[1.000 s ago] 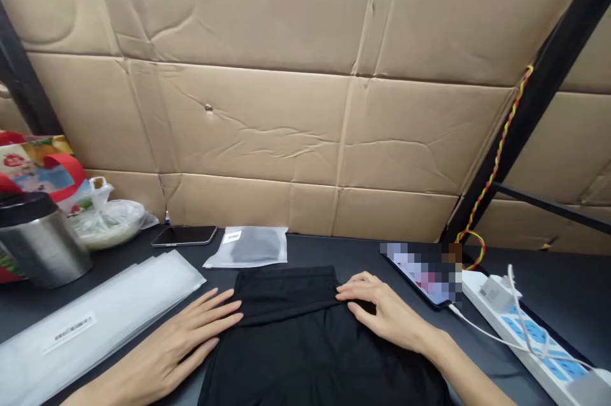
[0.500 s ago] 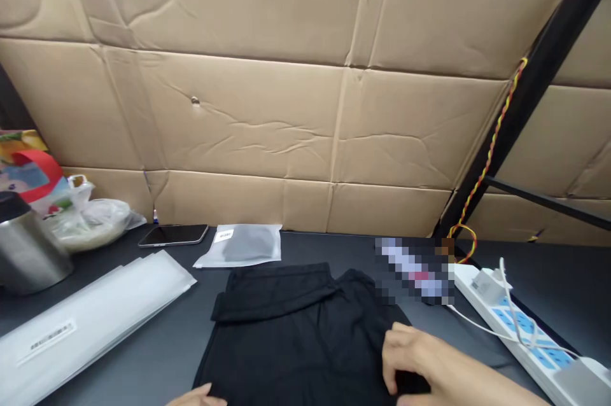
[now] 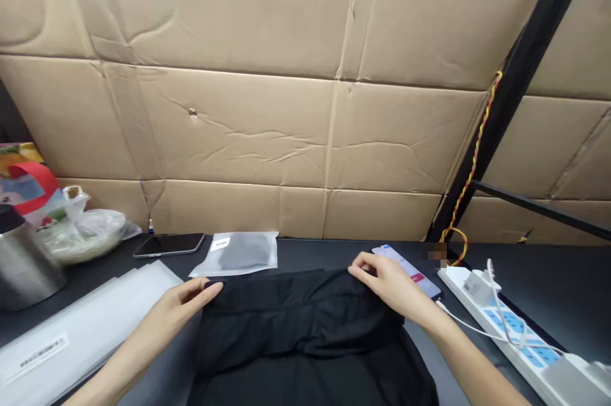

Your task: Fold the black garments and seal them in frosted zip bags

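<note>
A black garment (image 3: 305,323) of soft cloth lies on the dark table in front of me, its upper part folded over in loose creases. At its upper left corner my left hand (image 3: 186,304) is closed, pinching the cloth edge between thumb and fingers. My right hand (image 3: 389,285) likewise pinches the upper edge on the right. Between the two hands the edge runs nearly straight. The garment's lower end goes out of the frame at the bottom.
White plastic sleeves (image 3: 95,329) lie left, a packed pouch (image 3: 238,253) and a dark phone (image 3: 169,245) behind. A lit phone (image 3: 410,271) and a power strip (image 3: 515,329) with cables are right. A steel flask (image 3: 26,266) stands far left. Cardboard (image 3: 248,119) walls the back.
Both hands have moved up and away from me to the garment's far edge and now grip it. The cloth's upper part is spread wider and folded over. My view has shifted slightly.
</note>
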Demonstrator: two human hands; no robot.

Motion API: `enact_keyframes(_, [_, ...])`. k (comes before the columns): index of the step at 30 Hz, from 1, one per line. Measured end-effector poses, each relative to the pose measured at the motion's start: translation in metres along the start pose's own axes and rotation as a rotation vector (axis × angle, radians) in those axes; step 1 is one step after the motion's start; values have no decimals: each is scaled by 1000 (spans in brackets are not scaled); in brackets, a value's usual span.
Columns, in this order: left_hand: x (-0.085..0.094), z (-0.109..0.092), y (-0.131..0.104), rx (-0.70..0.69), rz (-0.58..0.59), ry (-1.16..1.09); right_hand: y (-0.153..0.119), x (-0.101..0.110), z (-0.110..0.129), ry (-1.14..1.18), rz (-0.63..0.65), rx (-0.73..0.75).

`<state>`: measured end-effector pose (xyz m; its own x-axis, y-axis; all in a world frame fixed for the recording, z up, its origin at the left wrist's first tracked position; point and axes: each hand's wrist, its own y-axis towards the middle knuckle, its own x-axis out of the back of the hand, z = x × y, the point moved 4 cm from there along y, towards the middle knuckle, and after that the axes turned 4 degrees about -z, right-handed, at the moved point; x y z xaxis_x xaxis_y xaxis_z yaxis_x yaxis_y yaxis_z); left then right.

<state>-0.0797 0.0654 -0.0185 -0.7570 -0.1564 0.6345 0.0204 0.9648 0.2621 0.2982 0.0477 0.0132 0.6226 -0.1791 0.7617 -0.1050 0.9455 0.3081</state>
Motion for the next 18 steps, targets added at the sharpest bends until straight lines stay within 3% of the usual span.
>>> enact_keyframes(5, [-13,24,14,-39,-8,156,16,-29,-32,-88,-64,-78])
enact_keyframes(9, [-5,22,7,-121,-114,239,-1,-16,-40,-124,-116,-97])
enact_keyframes(12, [-10,-10,-3,-370,-95,295,-23,6,-28,-129,-86,-61])
enact_keyframes(16, [-52,-76,-21,-667,276,376,-55,11,-14,-250,103,58])
enact_keyframes(18, [-76,-105,-27,-766,434,364,-65,3,-14,-409,113,96])
